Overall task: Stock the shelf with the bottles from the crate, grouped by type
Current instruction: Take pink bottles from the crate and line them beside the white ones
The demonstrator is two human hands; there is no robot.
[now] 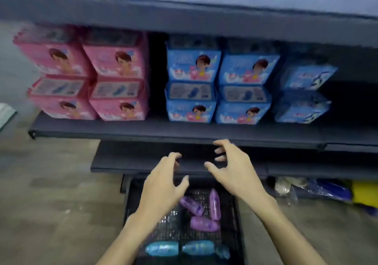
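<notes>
A black mesh crate (233, 219) stands on the floor below the shelves. Three purple bottles (204, 223) lie in its middle and two light blue bottles (197, 248) lie near its front edge. My left hand (163, 185) and my right hand (231, 166) hover above the crate's far end, in front of a low dark shelf (126, 162). The fingers of both hands are spread and loosely curled, and neither hand holds anything. The picture is blurred.
The shelf above (143, 130) carries stacked pink packs (86, 74) at the left and blue packs (221, 86) at the right, with a dark gap between them. Blue and yellow bags (335, 191) lie on the floor at the right. Grey floor lies to the left.
</notes>
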